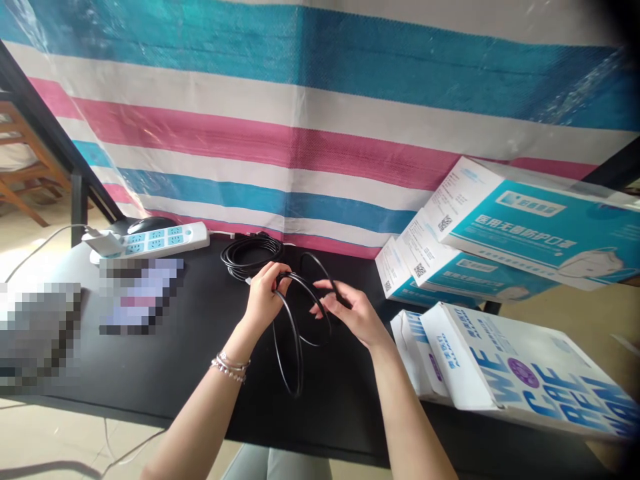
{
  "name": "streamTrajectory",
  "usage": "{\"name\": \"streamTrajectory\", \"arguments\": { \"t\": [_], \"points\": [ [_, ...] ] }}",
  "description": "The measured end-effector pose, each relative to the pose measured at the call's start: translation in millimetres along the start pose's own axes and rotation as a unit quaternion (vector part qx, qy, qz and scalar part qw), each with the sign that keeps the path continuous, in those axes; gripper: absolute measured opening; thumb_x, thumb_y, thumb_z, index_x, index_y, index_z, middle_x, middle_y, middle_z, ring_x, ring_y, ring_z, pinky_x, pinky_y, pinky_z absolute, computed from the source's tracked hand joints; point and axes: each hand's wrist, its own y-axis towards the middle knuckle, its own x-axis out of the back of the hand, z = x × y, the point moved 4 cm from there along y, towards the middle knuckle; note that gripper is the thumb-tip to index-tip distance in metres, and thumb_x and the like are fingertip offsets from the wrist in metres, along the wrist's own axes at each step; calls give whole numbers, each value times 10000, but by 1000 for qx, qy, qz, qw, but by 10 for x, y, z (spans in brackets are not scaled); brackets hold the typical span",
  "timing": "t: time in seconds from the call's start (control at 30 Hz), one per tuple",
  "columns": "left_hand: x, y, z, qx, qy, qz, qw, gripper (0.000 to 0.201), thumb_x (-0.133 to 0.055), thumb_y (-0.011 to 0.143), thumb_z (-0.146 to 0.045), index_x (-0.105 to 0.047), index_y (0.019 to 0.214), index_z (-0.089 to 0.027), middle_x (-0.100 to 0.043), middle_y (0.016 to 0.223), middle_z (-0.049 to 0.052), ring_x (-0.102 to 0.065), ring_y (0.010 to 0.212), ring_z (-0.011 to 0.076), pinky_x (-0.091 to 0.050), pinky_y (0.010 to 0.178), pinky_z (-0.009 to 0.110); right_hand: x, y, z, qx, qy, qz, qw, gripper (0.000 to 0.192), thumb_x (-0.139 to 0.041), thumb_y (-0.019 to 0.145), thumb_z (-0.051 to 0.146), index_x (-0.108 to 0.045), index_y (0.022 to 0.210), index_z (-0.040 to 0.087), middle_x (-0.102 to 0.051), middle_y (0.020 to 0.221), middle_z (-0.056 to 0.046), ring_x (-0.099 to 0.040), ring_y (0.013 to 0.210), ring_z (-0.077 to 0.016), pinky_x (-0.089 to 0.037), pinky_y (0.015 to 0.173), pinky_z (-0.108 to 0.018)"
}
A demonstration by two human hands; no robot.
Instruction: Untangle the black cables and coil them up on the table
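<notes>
A black cable (pixel 300 363) hangs in loose loops from my left hand (pixel 267 290), whose fingers are closed round several strands above the desk. To the right, my right hand (pixel 347 307) has its thumb and fingers curled about another stretch of the same cable, which arches up between both hands. Just behind my left hand lies a coiled black cable (pixel 245 257); whether it joins the held one is hidden. A bracelet (pixel 231 367) circles my left wrist.
A white power strip (pixel 165 241) with a plugged-in adapter (pixel 103 241) lies at the back left, a dark mouse (pixel 151 224) behind it. Teal mask boxes (pixel 540 227) and white cartons (pixel 520 367) are stacked on the right. A striped sheet (pixel 295 133) hangs behind the black desk (pixel 200 373).
</notes>
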Motion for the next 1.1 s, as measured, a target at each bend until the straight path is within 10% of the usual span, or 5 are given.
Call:
{"name": "streamTrajectory", "arguments": {
  "t": [0.37, 0.63, 0.9, 1.1],
  "points": [
    [34, -18, 4, -3, 31, -38, 999, 94, -518, 772, -198, -596, 814, -170, -498, 652, -24, -385, 507, 74, -332, 503, 204, 232, -2, 9, 85, -122, -261, 954, 211, -643, 739, 372, -666, 843, 189, -631, 633, -13, -598, 553, -155, -504, 544, -279],
    [76, -25, -40, -12, 29, -81, 996, 127, -512, 704, -107, -581, 790, -170, -516, 664, -34, -370, 470, 55, -345, 494, 194, 146, -49, 129, 144, -188, -201, 950, 123, -635, 753, 291, -693, 832, 218, -693, 763, -45, -654, 680, -209, -496, 563, -286],
    [49, -27, -35, -23, 68, -9, 997, 413, -484, 734, -120, -531, 1133, -213, -527, 1191, 75, -546, 716, 114, -447, 619, 240, 35, -41, 108, 76, -79, -110, 988, 212, -557, 809, 345, -650, 706, 184, -626, 531, -4, -597, 475, -150, -487, 510, -266],
    [44, -29, -66, -47, 87, 13, 995, 320, -414, 706, -22, -586, 907, -202, -631, 896, 32, -555, 813, 163, -436, 702, 271, -62, -6, -15, 58, 25, -48, 997, 234, -557, 813, 358, -624, 699, 165, -608, 527, 6, -526, 404, -108, -432, 429, -232]
  ]
}}
